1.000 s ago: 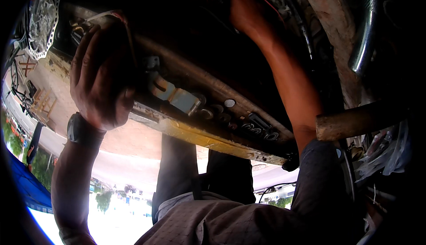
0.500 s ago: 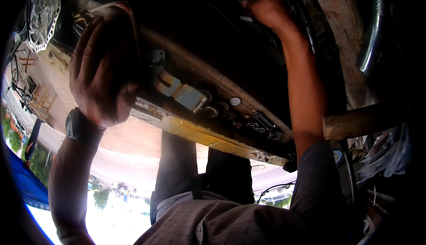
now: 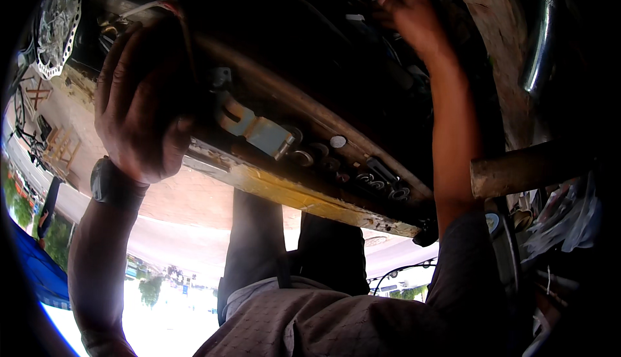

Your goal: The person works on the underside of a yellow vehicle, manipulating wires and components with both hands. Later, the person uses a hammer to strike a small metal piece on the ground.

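My left hand [image 3: 139, 114], with a dark watch [image 3: 107, 180] on its wrist, lies over the near edge of a long wooden tray [image 3: 259, 185]. Its fingers stretch forward into shadow, touching the tray, and the thumb is apart from them. Close to the fingertips are small metal parts [image 3: 111, 30] and a pale bent tube [image 3: 145, 9]. Farther back at the right, my right hand [image 3: 414, 23] reaches over dark clutter, its fingers blurred and half in shadow. Whether it holds anything cannot be seen. A small pale piece [image 3: 355, 18] lies left of it.
The tray holds a bent metal bracket [image 3: 255, 129], several rings [image 3: 301, 157] and a round pale disc [image 3: 337, 141]. A wooden handle-like piece [image 3: 511, 177] juts in beside my right forearm. Clear plastic bags [image 3: 563, 224] hang at right; a perforated metal disc [image 3: 59, 23] stands far left.
My right hand has moved right, away from the small pale piece. My left hand stays on the tray's edge; the whole view has shifted slightly.
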Motion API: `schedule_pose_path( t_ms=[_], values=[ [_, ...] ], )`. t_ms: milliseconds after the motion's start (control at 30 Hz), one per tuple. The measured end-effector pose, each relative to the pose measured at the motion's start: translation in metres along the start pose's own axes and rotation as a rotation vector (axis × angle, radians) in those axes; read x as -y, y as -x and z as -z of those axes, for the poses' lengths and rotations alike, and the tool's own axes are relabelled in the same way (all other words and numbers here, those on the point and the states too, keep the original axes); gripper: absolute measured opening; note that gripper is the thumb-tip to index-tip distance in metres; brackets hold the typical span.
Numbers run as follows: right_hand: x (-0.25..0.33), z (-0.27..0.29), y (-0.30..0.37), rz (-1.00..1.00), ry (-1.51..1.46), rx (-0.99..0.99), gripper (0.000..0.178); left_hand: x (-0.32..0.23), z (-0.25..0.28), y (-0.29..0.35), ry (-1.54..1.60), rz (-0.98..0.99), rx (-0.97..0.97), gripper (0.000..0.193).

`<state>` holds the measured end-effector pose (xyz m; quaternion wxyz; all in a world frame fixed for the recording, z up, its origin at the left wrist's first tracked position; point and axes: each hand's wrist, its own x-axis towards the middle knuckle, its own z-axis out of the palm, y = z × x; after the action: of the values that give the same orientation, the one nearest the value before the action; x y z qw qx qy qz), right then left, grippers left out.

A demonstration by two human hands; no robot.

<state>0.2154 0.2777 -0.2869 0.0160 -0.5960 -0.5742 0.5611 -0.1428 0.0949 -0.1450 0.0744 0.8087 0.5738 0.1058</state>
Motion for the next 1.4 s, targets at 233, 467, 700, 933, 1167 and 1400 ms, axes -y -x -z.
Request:
schedule_pose_path(
  t_ms=[233,467,700,933,1167,1400],
  values=[
    [0.026,-0.020,0.055,0.595,0.237,-0.101,0.044,-0.001,-0.002,-0.001,-0.007,0.010,0.003,0.066],
    [0.034,-0.030,0.095,0.380,0.221,0.275,0.029,0.000,-0.002,0.002,-0.010,0.008,0.006,0.067],
    [0.023,-0.029,0.113,0.373,0.390,0.273,0.009,0.001,-0.003,-0.001,0.001,0.002,0.001,0.066],
    [0.014,-0.010,0.099,0.166,-0.140,0.215,0.029,0.001,-0.003,0.002,0.000,0.007,0.010,0.065],
    [0.003,-0.021,0.078,-0.017,0.287,0.217,0.033,-0.006,0.002,-0.003,-0.011,0.028,0.058,0.066],
    [-0.014,-0.034,0.101,0.426,0.186,0.102,0.040,-0.005,0.003,-0.005,-0.001,0.011,0.063,0.066]
  ],
)
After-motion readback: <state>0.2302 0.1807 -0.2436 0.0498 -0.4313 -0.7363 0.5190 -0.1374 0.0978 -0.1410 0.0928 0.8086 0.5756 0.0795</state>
